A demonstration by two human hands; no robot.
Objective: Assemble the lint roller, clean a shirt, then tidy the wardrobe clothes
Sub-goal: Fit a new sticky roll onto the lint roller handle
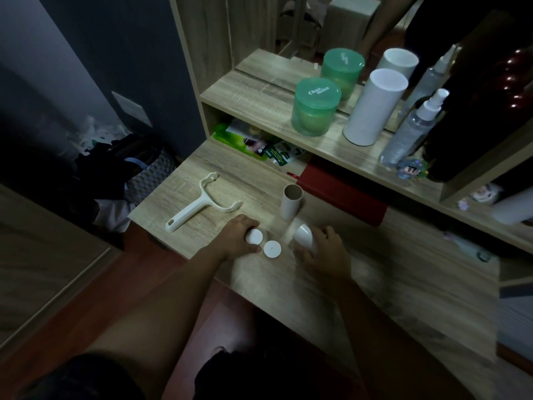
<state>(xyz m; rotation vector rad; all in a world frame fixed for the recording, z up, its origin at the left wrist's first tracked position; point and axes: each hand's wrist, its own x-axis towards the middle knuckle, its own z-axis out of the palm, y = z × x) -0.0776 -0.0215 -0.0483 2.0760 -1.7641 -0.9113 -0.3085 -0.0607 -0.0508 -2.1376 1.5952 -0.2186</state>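
Plastic parts of the lint roller are lying unassembled on the near part of the wooden desk (274, 290). Your left hand (239, 238) is curling its fingers round a white end cap (254, 236) close to the desk's near edge. A second cap (272, 249) is lying flat just to its right, untouched. Your right hand (324, 251) is gripping a white roll (304, 235), which is tilted and blurred, so exact finger placement cannot be told. A bare cardboard core (292, 201) is standing upright just beyond the roll. The cream forked handle (199, 204) is lying to the far left, apart from both hands.

Handling, as judged: the caps are looking light, rigid and smooth, so you are best pinching them by the rim. The roll is looking light and crushable; hold it by its ends. The handle is appearing stiff with thin fork arms; take it by the straight grip.

Legible writing: the green jar (315, 108) on the far shelf is showing "Char miss" on its lid. Print on the green sachets (253, 142) beneath the shelf is too small to read.
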